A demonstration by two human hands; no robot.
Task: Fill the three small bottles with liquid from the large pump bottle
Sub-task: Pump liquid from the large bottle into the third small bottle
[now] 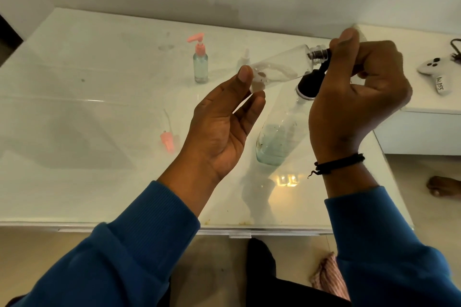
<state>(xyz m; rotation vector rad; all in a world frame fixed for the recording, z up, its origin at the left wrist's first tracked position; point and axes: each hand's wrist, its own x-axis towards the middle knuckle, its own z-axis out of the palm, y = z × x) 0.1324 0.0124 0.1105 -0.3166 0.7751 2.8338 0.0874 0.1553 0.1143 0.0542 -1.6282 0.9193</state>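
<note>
My left hand (224,127) pinches the base of a small clear bottle (279,65) between thumb and fingers, holding it tilted almost flat above the table. Its neck points right and meets the black pump nozzle (321,53) of the large pump bottle (277,137). My right hand (356,87) is curled round that black pump head. The large bottle stands on the table with pale bluish liquid in its lower part. A second small bottle with a pink pump (200,65) stands farther back. A faint third small clear bottle (244,60) stands behind the held one.
A loose pink pump top with its tube (167,141) lies on the white glass table (99,169) at the left. A white game controller (436,70) rests on a lower white shelf at the right. A bare foot (441,185) shows on the floor beside the table.
</note>
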